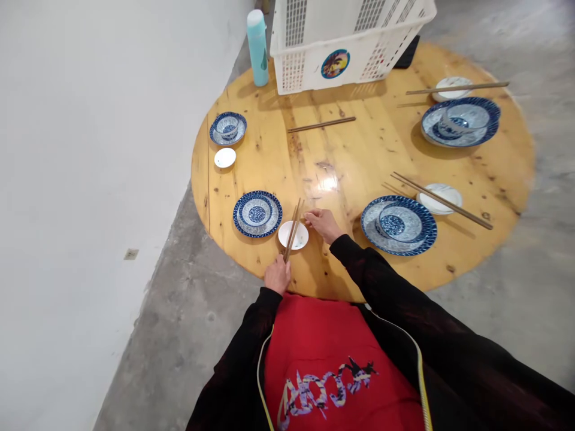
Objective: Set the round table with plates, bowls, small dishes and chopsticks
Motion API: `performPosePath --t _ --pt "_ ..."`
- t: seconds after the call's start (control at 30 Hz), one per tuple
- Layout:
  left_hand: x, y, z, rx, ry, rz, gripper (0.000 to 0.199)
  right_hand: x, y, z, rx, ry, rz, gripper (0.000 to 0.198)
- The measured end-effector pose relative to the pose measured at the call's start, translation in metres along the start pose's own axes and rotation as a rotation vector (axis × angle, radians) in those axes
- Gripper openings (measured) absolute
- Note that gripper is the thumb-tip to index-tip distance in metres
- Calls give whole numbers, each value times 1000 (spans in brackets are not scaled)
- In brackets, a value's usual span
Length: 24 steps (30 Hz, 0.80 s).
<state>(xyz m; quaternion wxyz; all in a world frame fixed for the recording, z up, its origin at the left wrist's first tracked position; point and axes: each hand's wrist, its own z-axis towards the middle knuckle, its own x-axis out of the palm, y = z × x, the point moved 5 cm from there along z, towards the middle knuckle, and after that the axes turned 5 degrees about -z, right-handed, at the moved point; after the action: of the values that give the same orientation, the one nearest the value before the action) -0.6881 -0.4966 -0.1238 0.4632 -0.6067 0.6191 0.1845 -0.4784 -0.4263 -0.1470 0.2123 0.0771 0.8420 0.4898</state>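
Note:
A pair of wooden chopsticks (294,226) lies across a small white dish (300,238) at the table's near edge. My left hand (277,274) is closed around their lower ends. Just right of the dish, my right hand (323,223) has its fingers curled in a pinch near the upper ends. Whether anything is between those fingertips I cannot make out. Left of the dish, a blue-and-white bowl (257,214) rests on a patterned plate (239,226). To the right of my right hand, another plate (418,244) carries a glassy-looking bowl (402,222).
A white plastic crate (305,72) and a light-blue bottle (257,51) stand at the back. Loose chopsticks (321,124) lie mid-table. More bowls on plates sit at left (228,129) and far right (462,123). Small dishes (442,197) at right bear chopsticks. A wall (112,120) is left.

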Motion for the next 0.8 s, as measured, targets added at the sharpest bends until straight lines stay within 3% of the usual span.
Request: performPosePath --t 0.4,0.8 --pt "1 -3 3 -22 -14 9 26 20 -1 21 -9 -26 47 12" --pt "-2 -3 0 -16 -25 0 29 15 -6 22 -19 -65 71 14"
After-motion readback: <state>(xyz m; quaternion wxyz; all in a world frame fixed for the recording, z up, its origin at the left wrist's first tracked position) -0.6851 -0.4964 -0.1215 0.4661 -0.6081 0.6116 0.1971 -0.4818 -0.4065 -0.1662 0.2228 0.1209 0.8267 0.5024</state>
